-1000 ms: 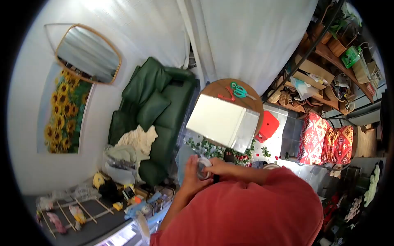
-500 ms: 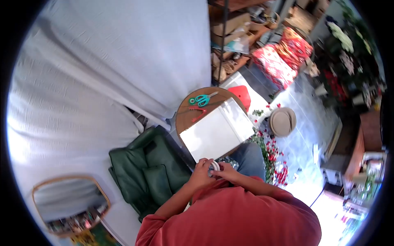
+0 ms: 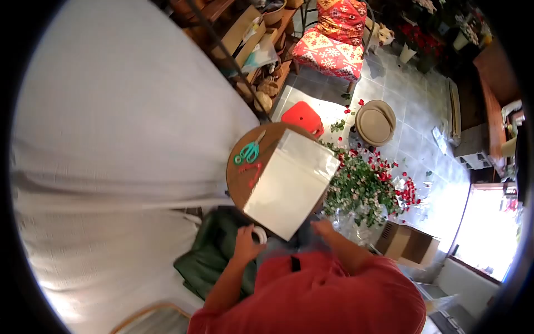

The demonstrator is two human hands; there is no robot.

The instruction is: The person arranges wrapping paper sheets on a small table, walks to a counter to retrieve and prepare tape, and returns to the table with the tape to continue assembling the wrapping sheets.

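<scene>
Teal scissors (image 3: 248, 152), red stool (image 3: 302, 117), white paper (image 3: 290, 183)

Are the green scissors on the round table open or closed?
Open a little. The green-handled scissors lie flat on the round wooden table, their two handle loops spread apart; the blades are too blurred to show how far.

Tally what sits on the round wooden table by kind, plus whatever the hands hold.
Scissors, teal handles: 1
Red-handled tool: 1
White paper sheets, stacked: 1
White tape roll, in left hand: 1
Right hand: holds nothing
Total: 4
</scene>
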